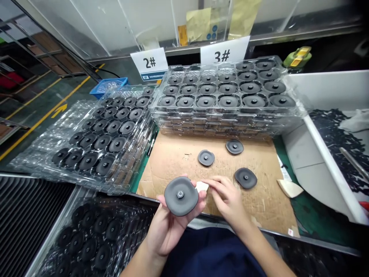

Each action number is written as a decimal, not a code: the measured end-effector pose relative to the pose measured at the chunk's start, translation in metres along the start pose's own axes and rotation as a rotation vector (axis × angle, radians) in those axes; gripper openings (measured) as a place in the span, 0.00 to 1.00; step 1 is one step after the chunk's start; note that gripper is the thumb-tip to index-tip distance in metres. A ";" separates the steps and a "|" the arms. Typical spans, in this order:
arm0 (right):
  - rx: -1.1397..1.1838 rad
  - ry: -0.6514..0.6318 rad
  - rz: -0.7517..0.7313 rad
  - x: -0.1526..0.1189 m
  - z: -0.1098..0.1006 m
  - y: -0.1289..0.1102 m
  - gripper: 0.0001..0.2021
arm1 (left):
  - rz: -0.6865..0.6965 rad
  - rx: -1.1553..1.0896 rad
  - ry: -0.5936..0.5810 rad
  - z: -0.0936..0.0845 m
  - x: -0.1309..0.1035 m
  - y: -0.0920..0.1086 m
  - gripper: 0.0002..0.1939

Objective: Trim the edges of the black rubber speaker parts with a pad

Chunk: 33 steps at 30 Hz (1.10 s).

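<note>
In my left hand (175, 227) rests a round black rubber-like disc (187, 200) with a small metal-looking hub at its centre, its face turned up toward me. My fingers wrap round it from below. My right hand (229, 200) pinches a small white pad (202, 186), which sits close to the disc's right edge; whether it touches the disc I cannot tell. Three similar pieces lie on the cardboard: a black disc (206, 157) in the middle, another disc (234, 146) behind it and a third disc (246, 177) to the right.
Clear plastic trays (213, 111) holding black discs are stacked behind the cardboard (170, 154). More trays (115, 169) stand at left and below. A white bin (314, 161) with black scraps is at right, near a cream wedge-shaped piece (290, 188). Signs read 2# and 3#.
</note>
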State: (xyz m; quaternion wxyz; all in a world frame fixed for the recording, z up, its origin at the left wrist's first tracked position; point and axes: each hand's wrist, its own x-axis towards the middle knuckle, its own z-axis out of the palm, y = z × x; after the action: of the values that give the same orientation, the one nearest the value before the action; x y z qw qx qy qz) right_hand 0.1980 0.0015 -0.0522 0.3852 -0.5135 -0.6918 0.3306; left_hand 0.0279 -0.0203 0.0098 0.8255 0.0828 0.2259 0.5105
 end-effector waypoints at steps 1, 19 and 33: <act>0.026 0.000 0.007 -0.002 -0.007 -0.004 0.15 | -0.014 0.017 0.005 0.004 0.002 -0.002 0.23; 0.174 0.050 0.042 -0.037 -0.084 -0.020 0.16 | 0.476 1.579 -0.247 0.012 0.031 -0.040 0.56; 0.781 -0.570 0.414 -0.008 -0.078 -0.050 0.07 | 0.172 1.169 -0.309 -0.006 0.012 -0.027 0.56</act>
State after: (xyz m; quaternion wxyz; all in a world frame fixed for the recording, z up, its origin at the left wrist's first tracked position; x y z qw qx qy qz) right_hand 0.2446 -0.0140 0.0271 0.2712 -0.3473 -0.4786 0.7595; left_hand 0.0517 -0.0229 -0.0089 0.6225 0.6132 0.3388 0.3488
